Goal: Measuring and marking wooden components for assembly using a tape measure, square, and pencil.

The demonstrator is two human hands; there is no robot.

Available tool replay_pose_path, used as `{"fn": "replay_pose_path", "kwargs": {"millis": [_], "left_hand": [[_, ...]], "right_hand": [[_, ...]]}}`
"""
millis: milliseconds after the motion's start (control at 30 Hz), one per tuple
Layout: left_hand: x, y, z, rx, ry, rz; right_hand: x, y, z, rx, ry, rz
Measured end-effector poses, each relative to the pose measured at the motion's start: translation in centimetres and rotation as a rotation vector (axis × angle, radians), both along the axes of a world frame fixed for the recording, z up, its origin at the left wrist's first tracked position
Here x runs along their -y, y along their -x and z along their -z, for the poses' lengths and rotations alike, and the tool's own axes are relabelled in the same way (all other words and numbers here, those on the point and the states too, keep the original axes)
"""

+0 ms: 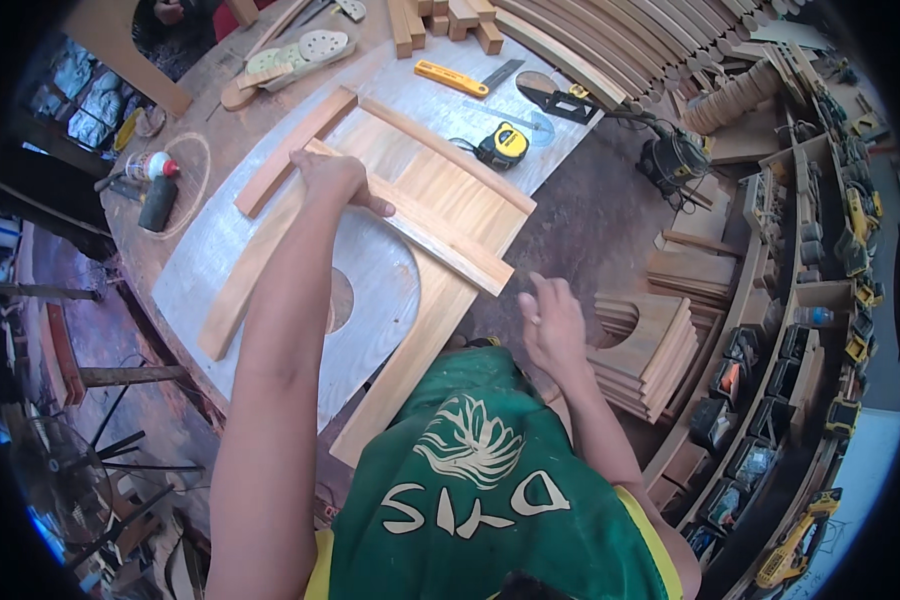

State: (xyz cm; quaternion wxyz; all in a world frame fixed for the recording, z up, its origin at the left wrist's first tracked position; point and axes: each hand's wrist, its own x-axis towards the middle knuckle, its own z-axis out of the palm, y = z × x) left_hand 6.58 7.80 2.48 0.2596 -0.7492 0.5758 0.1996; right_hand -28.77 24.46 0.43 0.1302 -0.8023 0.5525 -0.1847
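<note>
My left hand (332,183) grips a long wooden strip (440,236) near its left end, fingers over it and thumb along its near side. The strip lies slantwise across a flat wooden panel (440,165), with its right end over the table's edge. Along the panel's far side runs a narrow rail (450,155), and a thicker wooden bar (295,150) sits at its left. A curved-sided wooden board (400,365) extends toward me beneath. My right hand (553,325) hovers empty beyond the table's edge, fingers loosely bent and apart, close to the strip's right end.
A yellow tape measure (503,146), a yellow-handled square (465,78) and a glue bottle (152,166) rest on the table. Wooden blocks (445,22) are piled at the back. To the right stand stacked cut boards (650,355) and shelves holding power tools (860,225).
</note>
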Motion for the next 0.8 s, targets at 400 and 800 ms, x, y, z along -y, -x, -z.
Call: {"fn": "replay_pose_path", "kwargs": {"millis": [400,800], "left_hand": [[-9.4,2.1,7.0,-0.452,1.058,-0.47],[-26.2,28.7,9.8,-0.309,1.48,-1.168]], "right_hand": [[9.0,0.0,3.9,0.392,-0.534,-0.188],[23.6,13.2,4.5,0.752,-1.202,-0.285]]}}
